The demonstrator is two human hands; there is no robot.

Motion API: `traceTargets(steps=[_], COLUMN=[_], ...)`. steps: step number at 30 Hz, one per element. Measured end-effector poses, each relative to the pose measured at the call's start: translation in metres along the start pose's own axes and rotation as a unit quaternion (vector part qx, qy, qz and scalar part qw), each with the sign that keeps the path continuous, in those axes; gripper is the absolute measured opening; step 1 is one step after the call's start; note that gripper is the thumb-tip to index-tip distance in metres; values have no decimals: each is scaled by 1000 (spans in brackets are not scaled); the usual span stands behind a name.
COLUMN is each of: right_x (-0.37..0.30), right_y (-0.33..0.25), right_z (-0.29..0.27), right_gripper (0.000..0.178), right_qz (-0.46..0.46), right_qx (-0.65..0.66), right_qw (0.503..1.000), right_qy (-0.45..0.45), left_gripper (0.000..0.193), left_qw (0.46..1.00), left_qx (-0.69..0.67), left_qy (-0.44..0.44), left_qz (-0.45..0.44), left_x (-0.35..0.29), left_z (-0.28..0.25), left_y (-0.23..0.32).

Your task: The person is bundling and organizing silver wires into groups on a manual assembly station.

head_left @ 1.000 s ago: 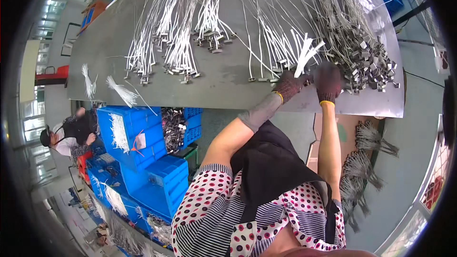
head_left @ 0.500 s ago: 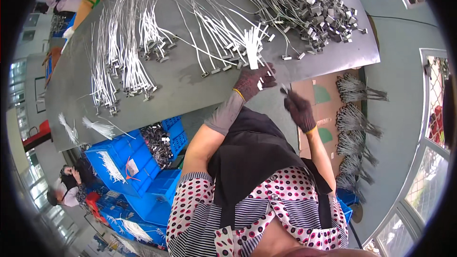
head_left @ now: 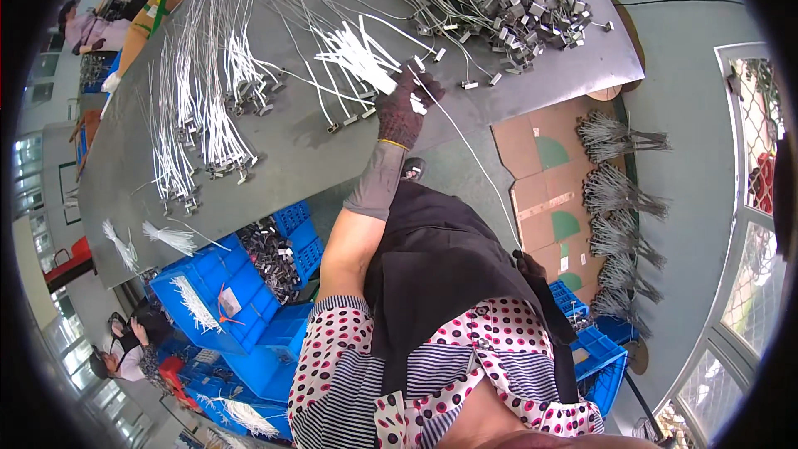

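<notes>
My left hand, in a dark knitted glove, is closed over the table's near edge. It grips a bundle of thin white tubes that fan out to the left and away from me. A long thin wire stretches from its fingers down to my right hand. That hand, gloved too, is low by the right side of my apron, pinched at the wire's end and partly hidden by dark cloth. Beside the left hand, white-sleeved wires with small metal end pieces lie on the grey table.
A pile of wires with metal blocks covers the table's far right. More white-sleeved wires lie left. Blue crates stand below the table. Wire bundles hang over cardboard at right. Another person is at lower left.
My right hand has pulled down and back toward my side, drawing the wire out long. The left hand has shifted left with the white tubes, which now tilt left. The view has moved slightly.
</notes>
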State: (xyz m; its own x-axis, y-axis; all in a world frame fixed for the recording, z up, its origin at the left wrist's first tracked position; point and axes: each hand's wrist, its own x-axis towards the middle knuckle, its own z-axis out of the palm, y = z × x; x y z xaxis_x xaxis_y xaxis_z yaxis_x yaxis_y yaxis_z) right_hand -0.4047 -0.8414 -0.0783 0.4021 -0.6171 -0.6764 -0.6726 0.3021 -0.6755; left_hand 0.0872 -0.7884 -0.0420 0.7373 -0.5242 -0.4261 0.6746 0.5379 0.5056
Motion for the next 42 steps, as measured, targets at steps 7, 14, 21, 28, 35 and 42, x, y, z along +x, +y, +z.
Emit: traceTargets(steps=[7,14,21,28,35,42], right_x=[8,47,69,106,82,108], right_y=[29,62,-65,-217,-251,-239], right_z=[-24,-38,23,126,145,162], right_gripper=[24,23,29,32,32,38], right_qz=[-3,-66,-107,-269,-113,-165], right_qx=[-37,-142,-143,-130,102,179], right_qw=[999,987,975,933,945,940], right_qy=[4,-41,-135,-200,-288,-241], left_gripper=[26,29,34,38,32,28], left_qw=[995,992,968,965,983,957], left_qx=[25,87,248,83,174,290], left_qy=[74,32,-31,-157,-41,-16], left_qz=[55,86,16,-193,-49,-6], left_x=[-17,-37,-61,-72,-65,-31], left_z=[5,-18,-48,-31,-5,-11], left_y=[12,30,-6,-37,-10,38])
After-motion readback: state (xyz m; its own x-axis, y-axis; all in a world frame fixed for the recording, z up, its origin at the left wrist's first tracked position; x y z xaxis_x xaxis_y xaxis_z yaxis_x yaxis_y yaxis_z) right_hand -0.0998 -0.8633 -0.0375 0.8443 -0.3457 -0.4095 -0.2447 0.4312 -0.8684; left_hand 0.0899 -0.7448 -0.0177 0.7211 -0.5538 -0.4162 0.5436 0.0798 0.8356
